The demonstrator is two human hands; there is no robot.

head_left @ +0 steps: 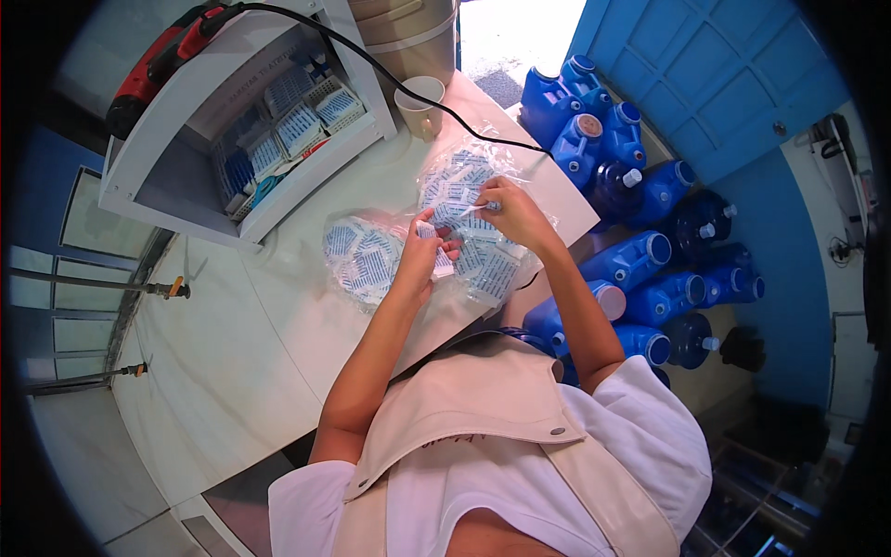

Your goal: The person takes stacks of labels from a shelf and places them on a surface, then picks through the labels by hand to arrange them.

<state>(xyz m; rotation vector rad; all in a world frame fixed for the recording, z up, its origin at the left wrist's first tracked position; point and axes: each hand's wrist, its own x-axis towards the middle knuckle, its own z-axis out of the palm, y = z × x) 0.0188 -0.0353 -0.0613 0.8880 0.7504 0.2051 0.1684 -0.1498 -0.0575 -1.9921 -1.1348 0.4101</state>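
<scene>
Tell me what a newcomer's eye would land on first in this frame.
Most striking is the cluster of blue plastic jugs lying on the floor at the right, beside the pale counter. At the centre, the left hand and right hand work over clear plastic bags of blue-and-white printed sachets. At upper left, a red and black power tool lies on a white shelf unit.

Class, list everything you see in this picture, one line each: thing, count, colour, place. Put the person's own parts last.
Clear bags of sachets: two, white-and-blue, on the counter under the hands.
Counter: one, white, centre-left.
Shelf unit: one, white, upper left, holding more sachets.
Power tool: one, red-and-black, on top of the shelf unit.
Cup: one, cream, behind the bags.
Jugs: many, blue, floor at right.
Left hand: holds a sachet.
Right hand: pinches a sachet.
</scene>
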